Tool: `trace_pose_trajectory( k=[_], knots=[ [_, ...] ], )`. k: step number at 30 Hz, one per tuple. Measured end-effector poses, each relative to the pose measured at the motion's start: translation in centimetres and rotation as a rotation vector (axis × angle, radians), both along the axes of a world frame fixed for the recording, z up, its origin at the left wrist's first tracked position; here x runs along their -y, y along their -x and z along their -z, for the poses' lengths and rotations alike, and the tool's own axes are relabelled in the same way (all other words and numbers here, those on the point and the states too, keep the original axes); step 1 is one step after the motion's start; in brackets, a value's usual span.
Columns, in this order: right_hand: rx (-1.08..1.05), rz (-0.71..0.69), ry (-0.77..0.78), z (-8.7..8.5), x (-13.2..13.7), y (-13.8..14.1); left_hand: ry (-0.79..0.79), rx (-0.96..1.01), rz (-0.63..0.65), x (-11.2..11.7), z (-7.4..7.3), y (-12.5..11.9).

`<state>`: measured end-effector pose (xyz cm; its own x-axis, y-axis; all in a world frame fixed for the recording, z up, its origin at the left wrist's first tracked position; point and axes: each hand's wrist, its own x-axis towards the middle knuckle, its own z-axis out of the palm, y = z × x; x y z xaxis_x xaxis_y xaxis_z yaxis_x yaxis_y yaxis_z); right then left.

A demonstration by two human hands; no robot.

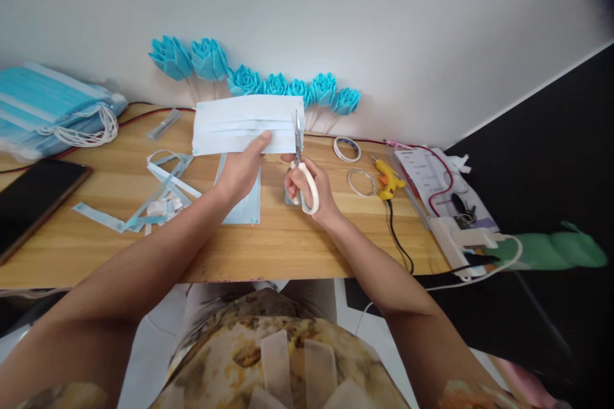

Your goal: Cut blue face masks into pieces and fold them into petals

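Note:
My left hand (pixel 244 169) grips a pale blue-white face mask (pixel 244 123) by its lower edge, thumb on top, holding it raised above the table. White-handled scissors (pixel 309 192) are in my right hand (pixel 319 188), with fingers through the loops. Their blades point away from me and lie along the mask's right end, near its edge. Beneath my left hand, another blue mask piece (pixel 244 204) lies flat on the wood. Cut strips and scraps (pixel 167 198) lie in a loose pile to the left.
Blue flowers on sticks (pixel 210 59) lean against the wall. A stack of masks (pixel 48 105) and a phone (pixel 41 198) lie left. Tape rolls (pixel 346 149), a yellow glue gun (pixel 388 179) and a power strip (pixel 448 243) with cables are right. The wooden table's (pixel 288 255) front edge is near my body.

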<state>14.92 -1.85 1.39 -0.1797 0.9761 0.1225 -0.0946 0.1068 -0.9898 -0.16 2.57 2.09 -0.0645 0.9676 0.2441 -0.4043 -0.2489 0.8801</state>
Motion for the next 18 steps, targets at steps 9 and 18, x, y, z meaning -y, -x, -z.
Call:
trace_pose_trajectory(
  k=[9,18],
  knots=[
    [0.013,-0.051,-0.043,0.4,-0.5,-0.4,-0.016,-0.065,0.012,0.0,0.7,0.0],
    [0.003,-0.025,-0.045,0.3,-0.3,-0.3,0.103,-0.253,-0.037,1.2,0.0,0.3]
  ],
)
